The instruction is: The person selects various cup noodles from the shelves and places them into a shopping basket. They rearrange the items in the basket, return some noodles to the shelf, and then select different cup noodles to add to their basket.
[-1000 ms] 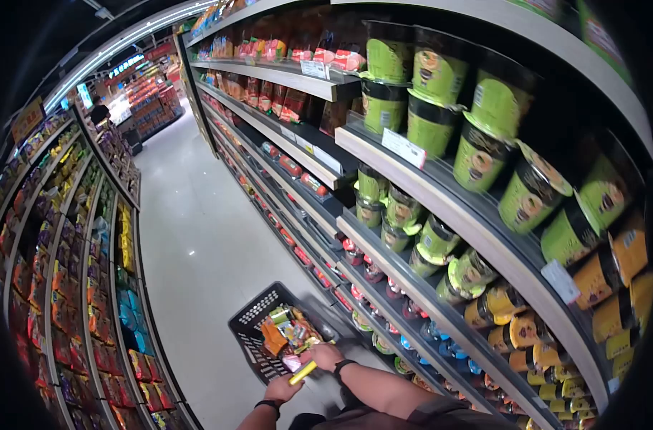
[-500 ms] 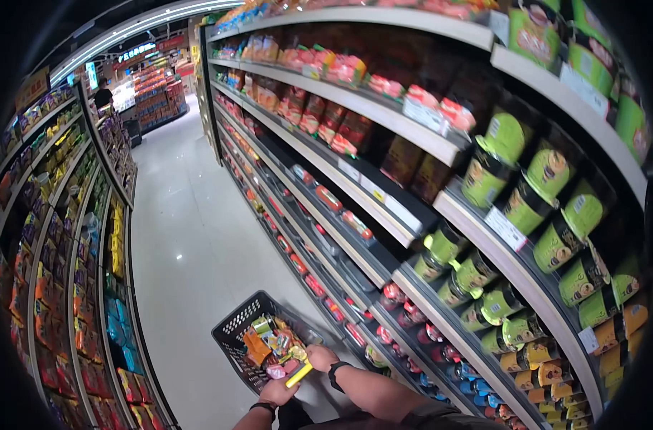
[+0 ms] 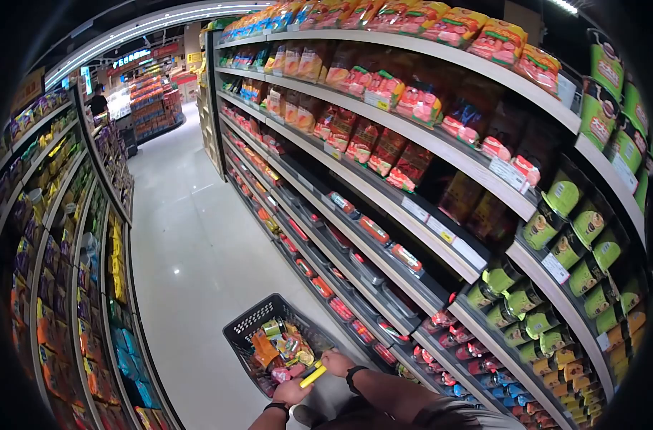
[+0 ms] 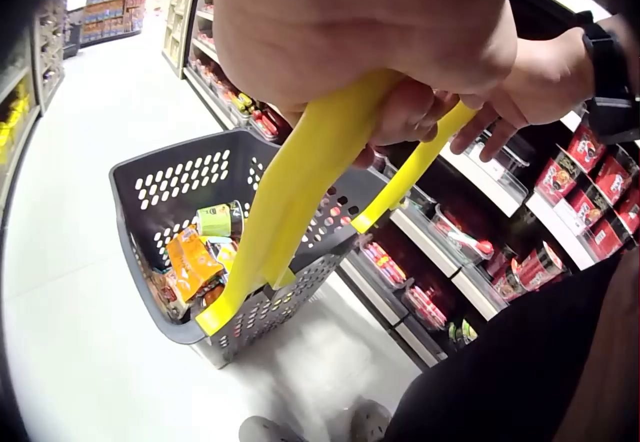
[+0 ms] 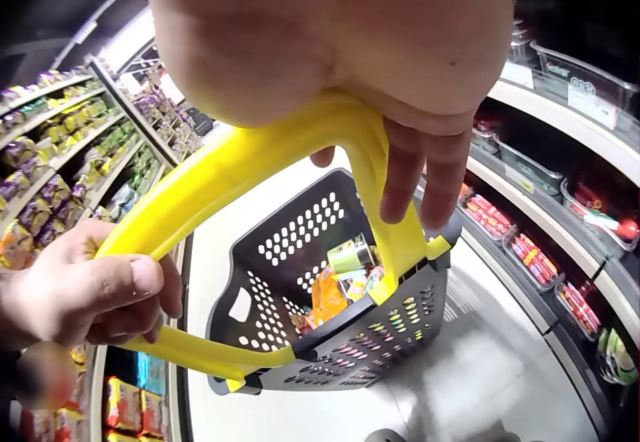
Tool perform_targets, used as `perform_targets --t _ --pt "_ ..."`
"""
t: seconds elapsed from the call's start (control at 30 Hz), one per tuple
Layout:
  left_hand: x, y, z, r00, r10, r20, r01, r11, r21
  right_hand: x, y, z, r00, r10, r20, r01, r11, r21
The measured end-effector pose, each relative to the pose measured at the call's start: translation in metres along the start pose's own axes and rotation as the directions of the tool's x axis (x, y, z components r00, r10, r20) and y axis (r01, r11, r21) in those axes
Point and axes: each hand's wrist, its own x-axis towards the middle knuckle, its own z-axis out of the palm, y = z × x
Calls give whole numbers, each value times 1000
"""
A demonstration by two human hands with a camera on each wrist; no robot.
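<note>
A black perforated basket (image 3: pixel 239 324) hangs or stands low in front of the body; which, I cannot tell. Inside lie an orange packet (image 4: pixel 192 262), a green-labelled cup (image 5: pixel 350 256) and several other packets. Its yellow handle (image 3: pixel 313 375) is raised. My left hand (image 3: pixel 292 393) grips one part of the handle, thumb and fingers round it in the right wrist view. At the handle's other end, my right hand (image 3: pixel 336 362) holds on, with fingers (image 5: pixel 440 177) hanging over it and the thumb on the other side.
Tall shelves (image 3: pixel 441 147) on the right carry sausage packs (image 3: pixel 373 229), bagged foods and green cups (image 3: pixel 545 233). Snack shelves (image 3: pixel 54 236) line the left. Between them a pale aisle floor (image 3: pixel 172 236) leads to a lit display (image 3: pixel 153 107), with a person (image 3: pixel 98 100) near it.
The view has moved along the right shelves, so the green cups now sit farther right and more bagged foods show. The basket remains low between both hands, which keep hold of the handle.
</note>
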Motion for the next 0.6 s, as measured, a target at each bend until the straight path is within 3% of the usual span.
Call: perform_targets --t 0.2,0.43,0.5,0.6 --pt "34 -28 -54 999 -20 -33 23 995 93 52 -45 -2 995 50 -86 -48 998 27" --pt "88 -71 -117 995 -81 -51 88 982 166 132 -87 0 990 -16 -140 26 997 68" --pt "105 -83 -134 991 -119 -57 125 984 124 161 -98 -3 999 17 -47 -17 1000 14" --pt "121 -90 -162 983 -131 -128 141 988 71 195 -119 -8 996 -3 -91 9 998 64"
